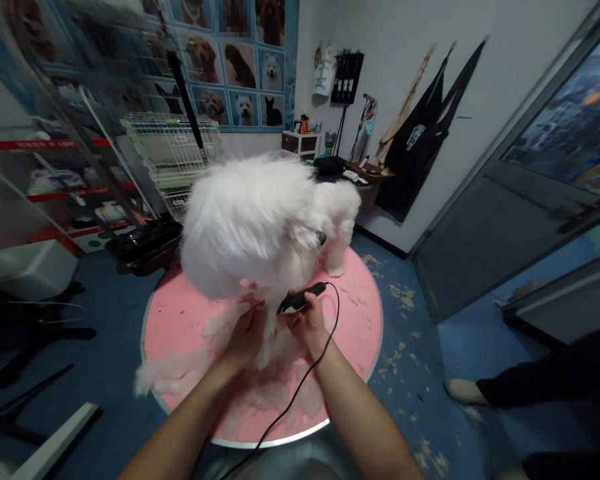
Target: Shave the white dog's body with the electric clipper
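Observation:
A fluffy white dog stands on a round pink grooming table, its head low and turned to the right. My right hand is wrapped round a black corded hair clipper, whose head points left at the dog's leg. My left hand is closed on the dog's leg, just left of the clipper; its fingertips are partly hidden by fur. The cord runs from the clipper's right end down across my right forearm. Loose cut fur lies on the table around my hands.
Behind the dog stand a wire cage and a side table with a brown tray. Black aprons hang on the wall. Fur clumps litter the blue floor. A person's leg shows at right, near a grey door.

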A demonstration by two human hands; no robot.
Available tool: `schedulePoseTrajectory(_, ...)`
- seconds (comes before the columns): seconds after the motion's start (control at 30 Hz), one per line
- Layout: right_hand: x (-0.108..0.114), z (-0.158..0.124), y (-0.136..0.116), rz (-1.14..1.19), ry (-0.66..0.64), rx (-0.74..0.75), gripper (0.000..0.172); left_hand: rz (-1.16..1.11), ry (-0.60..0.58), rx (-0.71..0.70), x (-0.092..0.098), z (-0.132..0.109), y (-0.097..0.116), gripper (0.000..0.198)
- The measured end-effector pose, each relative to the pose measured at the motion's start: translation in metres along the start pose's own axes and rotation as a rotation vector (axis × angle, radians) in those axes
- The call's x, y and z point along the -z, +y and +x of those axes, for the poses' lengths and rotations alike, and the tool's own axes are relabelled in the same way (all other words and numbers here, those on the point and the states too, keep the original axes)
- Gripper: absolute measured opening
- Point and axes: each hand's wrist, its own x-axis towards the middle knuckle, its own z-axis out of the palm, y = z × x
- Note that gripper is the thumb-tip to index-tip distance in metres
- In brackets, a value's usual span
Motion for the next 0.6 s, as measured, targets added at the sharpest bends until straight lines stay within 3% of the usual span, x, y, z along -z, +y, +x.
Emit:
schedulePoseTrajectory(0.23, -0.001, -0.035, -0.014, -0.122, 0.004, 0.120, 0.028, 0.012, -0.015, -0.062, -0.006, -0.005, -0.004, 0.045)
schedulePoseTrajectory(0.33, -0.011, -0.045, -0.038, -0.155, 0.009, 0.275, 0.029, 0.066, -0.113, -0.109, -0.011, -0.007, -0.008, 0.049)
schedulePoseTrajectory(0.4, -0.025, -0.049, -0.055, -0.217, -0.005, 0.465, 0.035, 0.095, -0.132, -0.114, -0.016, -0.008, -0.009, 0.052)
schedulePoseTrajectory(0.5, -0.051, -0.054, -0.071, -0.488, -0.081, 0.768, 0.045, 0.114, -0.113, -0.106, -0.023, -0.008, -0.011, 0.054)
schedulePoseTrajectory(0.6, -0.068, -0.058, -0.074, -0.870, -0.244, 0.808, 0.031, 0.126, -0.114, -0.122, -0.030, -0.006, -0.016, 0.060)
